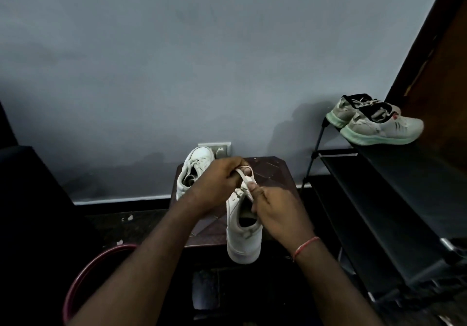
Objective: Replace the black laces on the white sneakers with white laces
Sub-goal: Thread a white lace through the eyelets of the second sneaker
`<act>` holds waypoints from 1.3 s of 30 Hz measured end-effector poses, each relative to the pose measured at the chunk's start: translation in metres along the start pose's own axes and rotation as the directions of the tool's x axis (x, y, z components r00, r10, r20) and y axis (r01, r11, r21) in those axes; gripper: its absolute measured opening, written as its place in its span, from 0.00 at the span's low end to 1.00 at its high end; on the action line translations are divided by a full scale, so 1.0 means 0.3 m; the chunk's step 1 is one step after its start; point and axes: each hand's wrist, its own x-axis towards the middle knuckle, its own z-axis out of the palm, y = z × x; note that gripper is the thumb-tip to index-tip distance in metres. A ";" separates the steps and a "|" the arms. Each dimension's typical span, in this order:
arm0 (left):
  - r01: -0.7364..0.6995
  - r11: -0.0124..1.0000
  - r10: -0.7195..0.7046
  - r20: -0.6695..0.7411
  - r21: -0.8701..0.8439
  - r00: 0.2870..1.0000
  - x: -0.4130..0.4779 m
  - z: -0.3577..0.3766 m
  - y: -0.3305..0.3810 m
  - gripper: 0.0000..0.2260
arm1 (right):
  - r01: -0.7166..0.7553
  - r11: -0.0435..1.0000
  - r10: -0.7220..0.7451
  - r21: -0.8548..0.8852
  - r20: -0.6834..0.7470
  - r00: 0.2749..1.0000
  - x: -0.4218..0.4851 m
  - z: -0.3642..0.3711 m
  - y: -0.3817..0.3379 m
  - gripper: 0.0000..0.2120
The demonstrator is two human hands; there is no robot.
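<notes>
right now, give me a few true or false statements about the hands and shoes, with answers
1. The left hand and right hand both pinch a white lace at the nearer white sneaker. True.
2. The second white sneaker lies on the floor. False: it stands on the small table, near the wall socket.
3. The mint-soled sneakers sit on top of the shoe rack. True.
4. The right wrist is bare. False: it wears a red thread band.

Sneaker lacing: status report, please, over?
Left hand, right hand pinch white lace above near sneaker. Far sneaker sits behind, on table. Nothing blocking.
</notes>
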 end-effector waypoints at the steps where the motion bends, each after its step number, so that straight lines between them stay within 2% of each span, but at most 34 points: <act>1: 0.007 1.000 -0.007 -0.023 0.005 1.000 0.007 0.002 -0.003 0.12 | -0.084 0.976 0.053 0.201 0.151 0.987 -0.023 -0.019 -0.031 0.29; 2: 0.024 1.000 -0.025 -0.035 -0.014 0.999 0.003 0.010 0.010 0.09 | -0.209 0.854 0.053 0.477 0.319 0.946 -0.049 -0.042 -0.062 0.28; 3: 0.034 0.998 -0.035 -0.029 -0.044 0.999 -0.002 0.024 0.013 0.04 | -0.329 0.602 -0.028 0.728 0.431 0.902 -0.067 -0.065 -0.099 0.26; 4: 0.029 0.999 -0.030 -0.019 -0.041 0.999 -0.017 0.045 0.022 0.02 | -0.384 0.289 -0.130 0.877 0.433 0.892 -0.070 -0.081 -0.131 0.23; 5: 0.033 0.999 -0.033 0.017 -0.009 0.999 -0.033 0.084 0.016 0.07 | -0.367 0.004 -0.183 0.930 0.361 0.914 -0.056 -0.088 -0.157 0.20; 6: 0.067 0.997 -0.069 0.042 0.039 0.997 -0.049 0.123 0.019 0.09 | -0.291 -0.213 -0.158 0.933 0.261 0.952 -0.027 -0.083 -0.172 0.16; 7: 0.075 0.996 -0.077 0.049 0.040 0.996 -0.053 0.166 -0.002 0.09 | -0.163 -0.309 -0.071 0.937 0.148 0.986 0.009 -0.072 -0.182 0.13; 8: 0.054 0.998 -0.054 0.010 0.015 0.999 -0.055 0.201 -0.016 0.07 | -0.002 -0.242 0.034 0.970 0.011 0.999 0.051 -0.057 -0.179 0.11; 9: 0.011 1.000 -0.011 -0.049 -0.004 0.999 -0.052 0.222 -0.040 0.05 | 0.151 -0.006 0.111 0.989 -0.149 0.983 0.093 -0.039 -0.162 0.11; 10: 0.031 0.999 -0.034 -0.094 -0.033 0.995 -0.046 0.227 -0.058 0.06 | 0.249 0.357 0.110 0.900 -0.305 0.946 0.127 -0.023 -0.133 0.11; 11: 0.044 0.998 -0.048 -0.121 -0.041 0.991 -0.042 0.227 -0.064 0.07 | 0.265 0.703 0.008 0.660 -0.380 0.925 0.151 -0.006 -0.094 0.12; 12: 0.040 0.998 -0.047 -0.166 -0.045 0.985 -0.044 0.224 -0.064 0.08 | 0.238 0.903 -0.112 0.357 -0.340 0.934 0.163 0.012 -0.051 0.13; 13: 0.028 0.999 -0.034 -0.206 -0.032 0.978 -0.043 0.218 -0.068 0.07 | 0.219 0.970 -0.190 0.107 -0.231 0.954 0.172 0.025 -0.021 0.13; 14: 0.019 1.000 -0.021 -0.228 -0.011 0.974 -0.044 0.217 -0.067 0.05 | 0.201 0.977 -0.208 -0.068 -0.134 0.969 0.171 0.032 0.003 0.13; 16: 0.022 1.000 -0.019 -0.279 0.006 0.960 -0.042 0.228 -0.074 0.09 | 0.120 0.958 -0.137 -0.260 -0.045 0.990 0.155 0.043 0.026 0.16; 19: 0.072 0.996 -0.089 -0.380 -0.059 0.921 -0.032 0.256 -0.089 0.06 | -0.039 0.922 0.051 -0.386 0.020 0.999 0.144 0.037 0.032 0.35; 21: 0.084 0.988 -0.131 -0.427 -0.127 0.895 -0.031 0.259 -0.102 0.06 | -0.079 0.920 0.118 -0.385 0.079 0.990 0.159 0.031 0.034 0.42; 23: 0.086 0.970 -0.174 -0.402 -0.227 0.899 -0.036 0.254 -0.118 0.07 | -0.123 0.956 0.172 -0.266 0.169 0.971 0.187 0.018 0.027 0.43; 25: 0.118 0.945 -0.208 -0.281 -0.306 0.937 -0.039 0.242 -0.117 0.09 | -0.251 0.968 0.246 -0.025 0.312 0.918 0.207 0.011 0.020 0.39; 27: 0.150 0.902 -0.214 -0.116 -0.405 0.970 -0.040 0.228 -0.125 0.11 | -0.409 0.892 0.295 0.193 0.437 0.850 0.206 0.003 0.016 0.34; 29: 0.146 0.860 -0.185 -0.031 -0.488 0.982 -0.040 0.214 -0.120 0.09 | -0.491 0.803 0.295 0.339 0.489 0.821 0.204 0.004 0.026 0.33; 31: 0.140 0.843 -0.164 0.001 -0.520 0.987 -0.045 0.202 -0.105 0.06 | -0.532 0.738 0.283 0.416 0.525 0.803 0.211 0.017 0.047 0.32; 35: 0.150 0.830 -0.188 -0.016 -0.537 0.982 -0.037 0.203 -0.103 0.06 | -0.582 0.652 0.254 0.486 0.583 0.772 0.216 0.022 0.067 0.31; 39: 0.158 0.824 -0.227 -0.061 -0.545 0.972 -0.029 0.203 -0.106 0.08 | -0.544 0.612 0.227 0.574 0.532 0.816 0.213 0.026 0.067 0.30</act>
